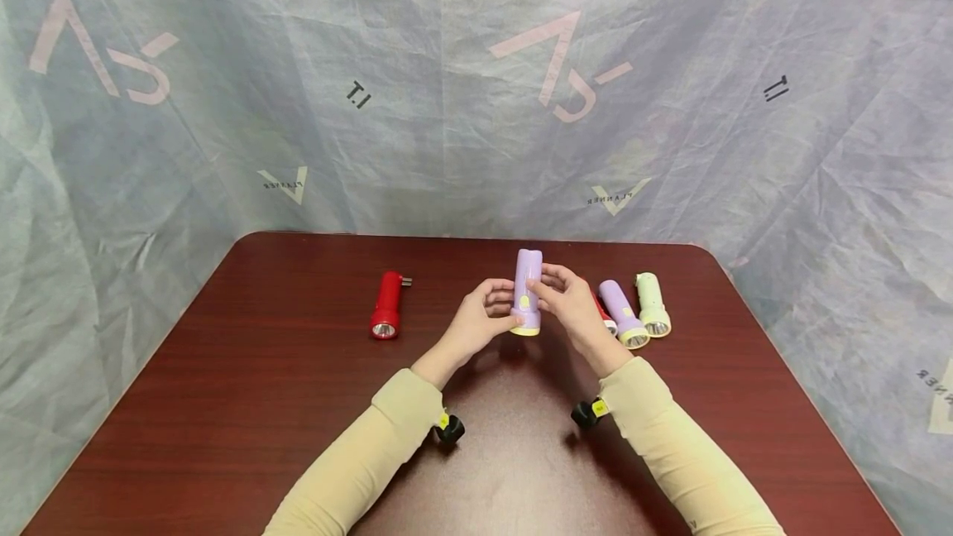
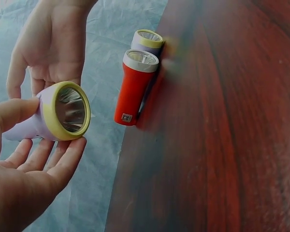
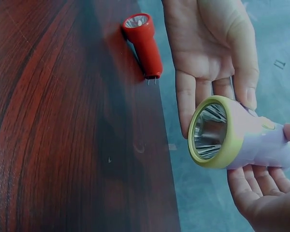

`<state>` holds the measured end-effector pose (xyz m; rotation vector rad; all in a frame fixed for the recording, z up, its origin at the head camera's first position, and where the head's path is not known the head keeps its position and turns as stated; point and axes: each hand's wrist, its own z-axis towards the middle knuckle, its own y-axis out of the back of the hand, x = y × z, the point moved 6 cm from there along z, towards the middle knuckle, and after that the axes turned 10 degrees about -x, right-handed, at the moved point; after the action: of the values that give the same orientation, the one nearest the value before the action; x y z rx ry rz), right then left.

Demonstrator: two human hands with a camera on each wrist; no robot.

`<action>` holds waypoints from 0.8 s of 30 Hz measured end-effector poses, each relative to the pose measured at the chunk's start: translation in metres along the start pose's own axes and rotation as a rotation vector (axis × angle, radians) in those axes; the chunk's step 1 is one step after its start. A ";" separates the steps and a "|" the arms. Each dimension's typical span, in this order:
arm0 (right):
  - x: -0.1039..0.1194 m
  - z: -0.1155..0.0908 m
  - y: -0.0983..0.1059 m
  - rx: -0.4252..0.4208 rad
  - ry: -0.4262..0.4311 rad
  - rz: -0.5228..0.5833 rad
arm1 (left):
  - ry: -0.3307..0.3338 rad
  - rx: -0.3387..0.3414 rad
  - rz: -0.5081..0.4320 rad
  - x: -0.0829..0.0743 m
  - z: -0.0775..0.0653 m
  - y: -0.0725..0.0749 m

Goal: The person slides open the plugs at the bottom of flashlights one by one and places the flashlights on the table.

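Observation:
Both hands hold one purple flashlight (image 1: pixel 528 279) with a yellow rim above the middle of the table, its lens end toward the person. My left hand (image 1: pixel 479 315) grips it near the head, thumb on the near side and fingers behind, as the left wrist view shows. Higher on the barrel, my right hand (image 1: pixel 573 302) pinches it between thumb and fingers. A yellow switch shows on the barrel. In the right wrist view the reflector (image 3: pixel 211 130) of this flashlight is plainly visible and looks unlit.
On the left of the brown table (image 1: pixel 223 387) lies a red flashlight (image 1: pixel 386 304) with plug prongs out. To the right lie a second purple flashlight (image 1: pixel 622 313), a pale green one (image 1: pixel 653 304), and a red one with white rim (image 2: pixel 135 87). Grey cloth (image 1: pixel 447 106) hangs behind.

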<state>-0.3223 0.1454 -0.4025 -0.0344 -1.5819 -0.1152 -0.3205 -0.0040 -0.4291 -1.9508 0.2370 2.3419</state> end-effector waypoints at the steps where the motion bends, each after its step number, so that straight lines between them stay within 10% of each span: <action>1: 0.000 0.000 0.000 -0.003 -0.001 0.008 | 0.000 -0.003 0.003 0.000 0.000 0.000; 9: -0.001 0.000 0.000 -0.035 0.022 0.019 | 0.020 -0.037 0.025 -0.013 -0.004 0.002; 24: 0.000 -0.003 -0.009 -0.034 0.068 0.007 | -0.039 -0.326 0.149 -0.034 0.006 0.009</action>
<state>-0.3198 0.1366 -0.4031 -0.0619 -1.5120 -0.1361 -0.3211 -0.0104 -0.3942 -2.0857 -0.0049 2.6551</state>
